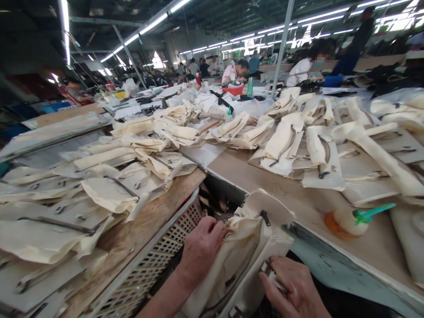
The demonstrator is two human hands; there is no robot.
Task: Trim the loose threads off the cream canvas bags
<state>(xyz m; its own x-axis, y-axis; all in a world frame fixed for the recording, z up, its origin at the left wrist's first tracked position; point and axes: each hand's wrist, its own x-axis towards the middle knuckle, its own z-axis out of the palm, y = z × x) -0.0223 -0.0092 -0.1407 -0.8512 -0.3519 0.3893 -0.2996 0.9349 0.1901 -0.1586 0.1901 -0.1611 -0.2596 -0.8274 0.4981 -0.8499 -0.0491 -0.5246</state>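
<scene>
A cream fabric bag piece (228, 260) with a dark zipper stands tilted in front of me, over the basket's right side. My left hand (201, 247) is closed on its upper left edge, fingers pinching the cloth. On the other side, my right hand (293, 285) is closed round a small metal tool (272, 274), held against the bag's right face. The tool's kind is partly hidden by the fingers. A dark zipper end (264, 217) shows near the top of the bag.
A white plastic basket (155, 247) stands below left. Piles of cream zippered pieces cover the left table (139, 234) and the right table (251, 176). A glue bottle with green nozzle (347, 221) lies at right. Several people work farther back.
</scene>
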